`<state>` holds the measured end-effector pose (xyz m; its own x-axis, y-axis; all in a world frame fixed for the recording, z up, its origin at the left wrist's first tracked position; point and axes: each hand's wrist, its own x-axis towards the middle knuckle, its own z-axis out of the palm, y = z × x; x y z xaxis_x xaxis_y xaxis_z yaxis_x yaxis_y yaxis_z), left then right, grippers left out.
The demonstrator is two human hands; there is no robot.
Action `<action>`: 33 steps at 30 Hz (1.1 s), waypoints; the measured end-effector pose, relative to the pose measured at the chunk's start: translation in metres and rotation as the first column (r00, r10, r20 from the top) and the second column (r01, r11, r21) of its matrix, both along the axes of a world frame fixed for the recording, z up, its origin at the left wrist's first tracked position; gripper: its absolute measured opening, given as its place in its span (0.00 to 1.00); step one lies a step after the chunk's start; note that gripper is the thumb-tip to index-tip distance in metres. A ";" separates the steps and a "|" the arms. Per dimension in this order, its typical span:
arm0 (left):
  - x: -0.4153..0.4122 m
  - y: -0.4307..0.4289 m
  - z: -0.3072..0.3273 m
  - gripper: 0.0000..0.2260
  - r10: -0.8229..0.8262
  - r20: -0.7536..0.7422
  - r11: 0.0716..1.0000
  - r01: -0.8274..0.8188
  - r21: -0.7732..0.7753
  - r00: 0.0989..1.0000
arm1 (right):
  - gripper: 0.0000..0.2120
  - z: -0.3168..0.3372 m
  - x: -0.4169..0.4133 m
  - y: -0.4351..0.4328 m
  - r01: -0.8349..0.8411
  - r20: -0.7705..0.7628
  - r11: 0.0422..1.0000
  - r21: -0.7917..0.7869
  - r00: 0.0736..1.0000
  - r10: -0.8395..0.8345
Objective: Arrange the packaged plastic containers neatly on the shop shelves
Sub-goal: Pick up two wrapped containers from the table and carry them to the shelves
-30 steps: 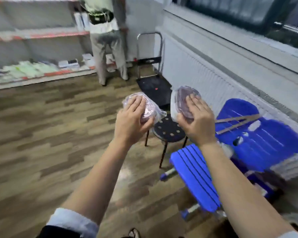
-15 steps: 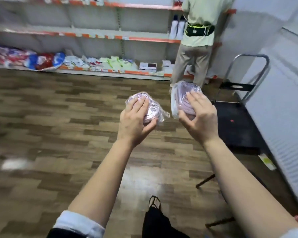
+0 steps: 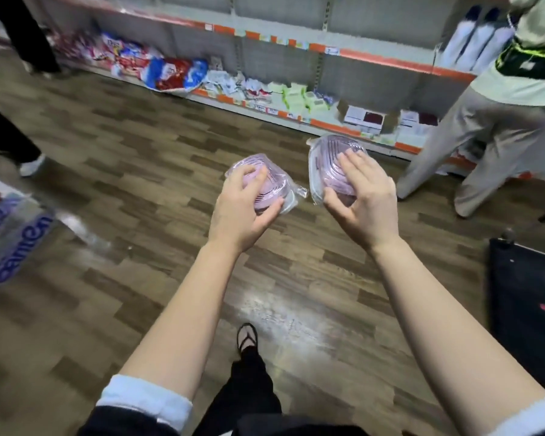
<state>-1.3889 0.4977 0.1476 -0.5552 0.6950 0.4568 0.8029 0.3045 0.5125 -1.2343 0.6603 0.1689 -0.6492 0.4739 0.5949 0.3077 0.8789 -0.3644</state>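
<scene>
Head view: above the wood floor (image 3: 132,146), the left hand (image 3: 239,212) curls its fingers over a plastic-wrapped pink container (image 3: 266,187) lying nearly flat, loose wrap end pointing right. The right hand (image 3: 364,204) clamps fingers and thumb on a second wrapped container (image 3: 329,165), tipped on edge, rim facing left. The bottom shelf (image 3: 334,125) runs along the far side; a person in pale trousers (image 3: 501,136) stands at its right end, and a black trolley (image 3: 526,309) sits near right.

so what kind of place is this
Most likely a small shop: long shelves edged with orange price strips, bright snack bags on the bottom tier, and a wrapped container in the left hand, a second container in the right hand.
</scene>
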 end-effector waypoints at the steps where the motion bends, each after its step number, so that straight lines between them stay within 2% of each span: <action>1: -0.019 0.006 -0.002 0.26 0.015 0.004 1.000 -0.015 0.000 1.000 | 0.27 -0.003 -0.023 0.008 -0.012 -0.001 1.000 -0.001 1.000 0.012; 12: -0.291 0.073 0.004 0.24 0.089 -0.157 0.996 -0.085 0.028 0.984 | 0.25 -0.008 -0.306 0.091 -0.130 0.006 0.991 -0.002 0.991 0.130; 19: -0.421 0.115 -0.010 0.24 0.110 -0.099 0.994 -0.111 -0.004 0.989 | 0.25 -0.014 -0.440 0.144 -0.169 0.044 0.985 -0.012 0.985 0.170; 25: -0.545 0.169 -0.023 0.25 0.156 -0.107 0.988 -0.157 0.005 0.982 | 0.25 -0.023 -0.573 0.200 -0.223 0.065 0.975 0.004 0.973 0.223; 33: -0.724 0.218 -0.007 0.25 0.254 -0.091 0.967 -0.256 -0.010 0.963 | 0.26 -0.010 -0.769 0.265 -0.302 0.077 0.952 -0.048 0.949 0.305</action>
<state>-2.1131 0.7159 0.1409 -0.6736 0.5457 0.4985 0.7388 0.5154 0.4341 -2.0030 0.9251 0.1593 -0.8116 0.2663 0.5200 0.0581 0.9224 -0.3817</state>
